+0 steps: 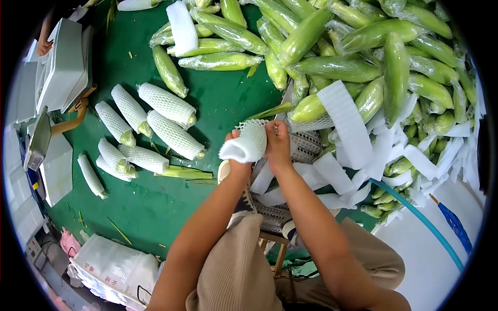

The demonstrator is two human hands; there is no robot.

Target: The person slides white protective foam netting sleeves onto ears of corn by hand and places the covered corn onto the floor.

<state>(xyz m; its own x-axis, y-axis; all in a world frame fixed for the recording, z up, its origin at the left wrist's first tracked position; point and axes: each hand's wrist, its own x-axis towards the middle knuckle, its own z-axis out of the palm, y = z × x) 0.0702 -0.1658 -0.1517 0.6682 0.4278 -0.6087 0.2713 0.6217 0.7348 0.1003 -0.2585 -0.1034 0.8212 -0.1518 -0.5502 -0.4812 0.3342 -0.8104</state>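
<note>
In the middle of the head view, a white foam net sleeve is held between my two hands, its wide mouth open towards the lower left. My left hand is closed round its near side, and my right hand pinches its right edge. Just right of my hands, a plastic-wrapped ear of corn lies with part of it in white netting. A flat white foam sleeve rests beside it. To the left, several corn ears in foam nets lie on the green surface.
A large pile of wrapped corn fills the upper right, with loose foam sleeves below it. White foam boxes stand at the left. A plastic-covered box is at the lower left. Another person's hand shows at the upper left.
</note>
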